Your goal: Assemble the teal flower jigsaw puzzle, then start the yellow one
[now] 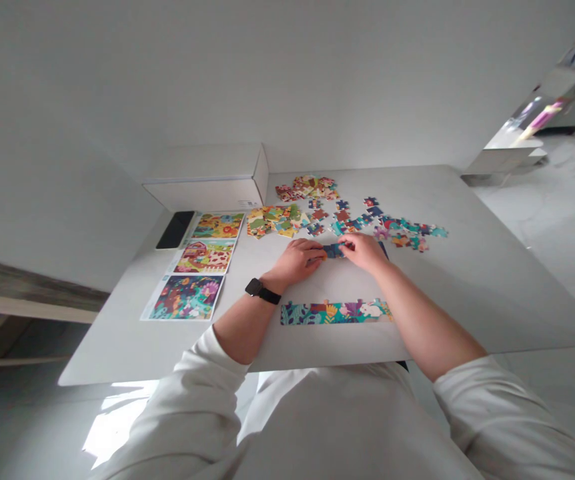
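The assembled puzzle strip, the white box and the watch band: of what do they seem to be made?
Assembled puzzle strip: probably cardboard, colour-printed; flat, with interlocking tabs.
White box: likely matte cardboard; crisp edges, no strong glare.
Watch band: matte black, softly curved; perhaps rubber or fabric, too small to tell.

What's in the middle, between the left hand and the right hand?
Dark blue puzzle pieces lie between the left hand and the right hand, as the head view shows.

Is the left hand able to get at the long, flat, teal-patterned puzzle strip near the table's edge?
Probably yes: no object shows between the left hand and the puzzle strip, though that hand is busy at the dark blue puzzle pieces.
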`<state>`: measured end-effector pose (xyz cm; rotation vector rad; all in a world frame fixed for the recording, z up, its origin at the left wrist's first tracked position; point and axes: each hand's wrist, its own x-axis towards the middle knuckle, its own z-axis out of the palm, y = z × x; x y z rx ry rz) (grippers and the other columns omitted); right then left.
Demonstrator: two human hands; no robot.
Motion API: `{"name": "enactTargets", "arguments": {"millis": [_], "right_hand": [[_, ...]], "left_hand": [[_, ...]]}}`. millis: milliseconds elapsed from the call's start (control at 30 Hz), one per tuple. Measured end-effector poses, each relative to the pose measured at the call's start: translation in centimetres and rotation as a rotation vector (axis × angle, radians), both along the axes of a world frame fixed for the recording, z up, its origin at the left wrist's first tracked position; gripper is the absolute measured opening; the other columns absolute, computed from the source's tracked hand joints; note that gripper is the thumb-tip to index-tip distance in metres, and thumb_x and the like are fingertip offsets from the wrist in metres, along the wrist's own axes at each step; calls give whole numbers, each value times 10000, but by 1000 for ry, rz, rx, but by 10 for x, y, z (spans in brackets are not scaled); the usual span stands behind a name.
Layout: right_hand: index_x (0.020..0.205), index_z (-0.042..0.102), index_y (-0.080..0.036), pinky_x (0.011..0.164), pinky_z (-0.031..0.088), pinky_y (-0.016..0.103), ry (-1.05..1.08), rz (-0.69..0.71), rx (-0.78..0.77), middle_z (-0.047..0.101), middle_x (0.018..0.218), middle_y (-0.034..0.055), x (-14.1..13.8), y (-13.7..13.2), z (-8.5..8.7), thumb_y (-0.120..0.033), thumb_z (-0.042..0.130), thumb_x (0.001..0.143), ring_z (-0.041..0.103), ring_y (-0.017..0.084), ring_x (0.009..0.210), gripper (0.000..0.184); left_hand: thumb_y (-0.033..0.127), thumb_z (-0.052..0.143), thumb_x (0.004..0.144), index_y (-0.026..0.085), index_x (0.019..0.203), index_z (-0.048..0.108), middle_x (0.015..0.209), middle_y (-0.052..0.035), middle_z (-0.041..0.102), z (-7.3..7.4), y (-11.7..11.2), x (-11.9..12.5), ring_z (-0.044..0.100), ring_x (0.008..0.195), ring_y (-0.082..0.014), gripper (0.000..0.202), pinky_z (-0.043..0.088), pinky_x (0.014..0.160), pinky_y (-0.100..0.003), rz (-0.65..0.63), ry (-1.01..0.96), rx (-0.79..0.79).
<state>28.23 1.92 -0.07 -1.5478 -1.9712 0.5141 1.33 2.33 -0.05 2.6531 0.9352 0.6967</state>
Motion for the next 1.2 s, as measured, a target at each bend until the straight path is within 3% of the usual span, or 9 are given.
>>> {"name": "enactTargets", "arguments": {"millis": [200, 367, 500, 633, 1200], "right_hand": [[1064, 853, -290, 911, 561, 391, -51, 35, 40, 807, 1029, 66, -1, 0, 0, -266, 756, 955, 728, 262, 935, 148], [1156, 855, -270, 985, 570, 423, -82, -29, 84, 790, 1168, 105, 10, 2, 4, -230, 666, 1003, 736, 283, 1029, 246], [1157, 859, -263, 1024, 570, 439, -107, -23, 73, 781, 1182, 105, 19, 3, 5, -183, 723, 941, 735, 284, 1044, 267], [1163, 866, -276, 1071, 562, 447, -129, 60, 67, 769, 1227, 110, 18, 3, 1, -245, 800, 917, 726, 303, 1129, 257], [1122, 870, -266, 1089, 563, 445, -143, 127, 75, 756, 1182, 107, 11, 3, -6, -228, 860, 864, 721, 306, 1149, 262]], "left_hand": [[340, 651, 1063, 348, 1334, 823, 1452, -64, 747, -4, -3, 4, 665, 1328, -314, 322, 513, 1180, -534, 30, 76, -15], [361, 635, 1079, 335, 1338, 816, 1429, -70, 752, -2, -5, 5, 653, 1324, -320, 317, 502, 1177, -533, 79, 87, -1], [364, 641, 1078, 316, 1369, 799, 1459, -81, 733, -2, -6, 6, 640, 1335, -333, 334, 498, 1178, -544, 96, 101, 0], [362, 661, 1065, 316, 1386, 792, 1478, -91, 718, -4, -5, 5, 623, 1352, -343, 349, 491, 1187, -550, 105, 103, -11], [367, 651, 1067, 325, 1356, 810, 1437, -89, 742, -4, -4, 2, 657, 1317, -331, 333, 528, 1155, -543, 50, 58, -23]]}}
